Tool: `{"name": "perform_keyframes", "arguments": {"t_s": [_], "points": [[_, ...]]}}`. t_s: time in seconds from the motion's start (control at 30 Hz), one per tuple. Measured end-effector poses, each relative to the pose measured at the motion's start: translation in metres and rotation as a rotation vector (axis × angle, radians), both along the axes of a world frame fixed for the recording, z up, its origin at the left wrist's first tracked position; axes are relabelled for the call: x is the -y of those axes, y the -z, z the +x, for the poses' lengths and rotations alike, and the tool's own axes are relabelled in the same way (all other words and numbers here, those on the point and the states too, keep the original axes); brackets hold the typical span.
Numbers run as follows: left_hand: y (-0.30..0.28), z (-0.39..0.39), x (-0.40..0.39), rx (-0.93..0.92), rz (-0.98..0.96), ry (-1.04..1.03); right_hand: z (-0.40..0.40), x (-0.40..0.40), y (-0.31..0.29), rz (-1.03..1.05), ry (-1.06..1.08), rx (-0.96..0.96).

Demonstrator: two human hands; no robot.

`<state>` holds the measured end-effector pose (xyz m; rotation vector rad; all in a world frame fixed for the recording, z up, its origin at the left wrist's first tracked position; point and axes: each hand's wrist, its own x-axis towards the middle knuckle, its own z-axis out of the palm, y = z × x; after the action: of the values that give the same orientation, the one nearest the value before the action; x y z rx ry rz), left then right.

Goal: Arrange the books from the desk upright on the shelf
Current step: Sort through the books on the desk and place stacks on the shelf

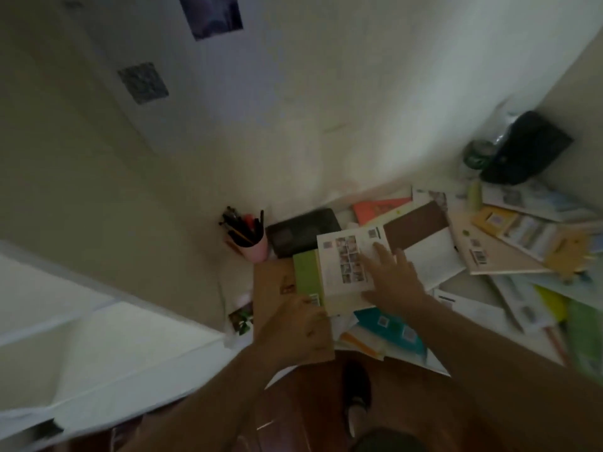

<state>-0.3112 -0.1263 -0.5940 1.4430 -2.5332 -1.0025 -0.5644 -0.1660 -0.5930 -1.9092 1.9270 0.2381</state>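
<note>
Lay flat on the bench (470,282), white book (347,265), long axis running from 12 to 6 o'clock. Pressed on its cover at 3 o'clock, right hand (393,278), fingers spread, gripping nothing. Curled at its 7 o'clock corner, left hand (300,324), apparently pinching the green book (306,275) alongside; nearer, probably, for the lift.

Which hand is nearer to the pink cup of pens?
Left. The left hand lies below the pink cup of pens, beside the green book; the right hand lies farther right, on the white book.

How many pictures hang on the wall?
2: a dark picture cut off by the frame's top edge, and a grey picture below-left of it. Others may be out of view.
</note>
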Motion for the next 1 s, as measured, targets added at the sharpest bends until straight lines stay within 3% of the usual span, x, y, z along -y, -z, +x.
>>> {"name": "perform_keyframes", "arguments": {"t_s": [0.03, 0.1, 0.23, 0.4, 0.57, 0.7, 0.77, 0.83, 0.93, 1.0], "points": [[0.0, -0.009, 0.007, 0.027, 0.088, 0.014, -0.009, 0.006, 0.007, 0.023, 0.014, 0.034], [0.007, -0.021, 0.022, 0.063, 0.056, 0.0, -0.027, 0.017, 0.012, 0.04, -0.019, 0.067], [0.023, -0.038, 0.036, 0.159, 0.171, -0.113, -0.036, 0.028, 0.013, -0.002, -0.147, 0.046], [0.022, -0.068, 0.043, 0.268, 0.026, -0.064, -0.052, 0.027, 0.013, 0.022, -0.299, 0.007], [0.034, -0.094, 0.035, 0.342, 0.028, 0.102, -0.069, -0.008, 0.012, 0.031, -0.426, -0.074], [0.046, -0.103, 0.02, 0.385, -0.079, 0.02, -0.076, -0.026, 0.013, -0.05, -0.438, -0.047], [0.039, -0.102, 0.023, 0.303, -0.037, -0.009, -0.077, -0.023, 0.002, -0.109, -0.369, 0.07], [0.017, -0.098, 0.031, 0.043, 0.112, -0.138, -0.074, -0.013, -0.016, -0.081, -0.197, 0.258], [-0.019, -0.081, 0.039, -0.398, 0.497, -0.456, -0.072, 0.005, -0.034, -0.156, 0.253, 0.696], [-0.026, -0.069, 0.043, -0.597, 0.816, -0.629, -0.073, 0.017, -0.042, -0.04, 0.444, 0.904]]}}
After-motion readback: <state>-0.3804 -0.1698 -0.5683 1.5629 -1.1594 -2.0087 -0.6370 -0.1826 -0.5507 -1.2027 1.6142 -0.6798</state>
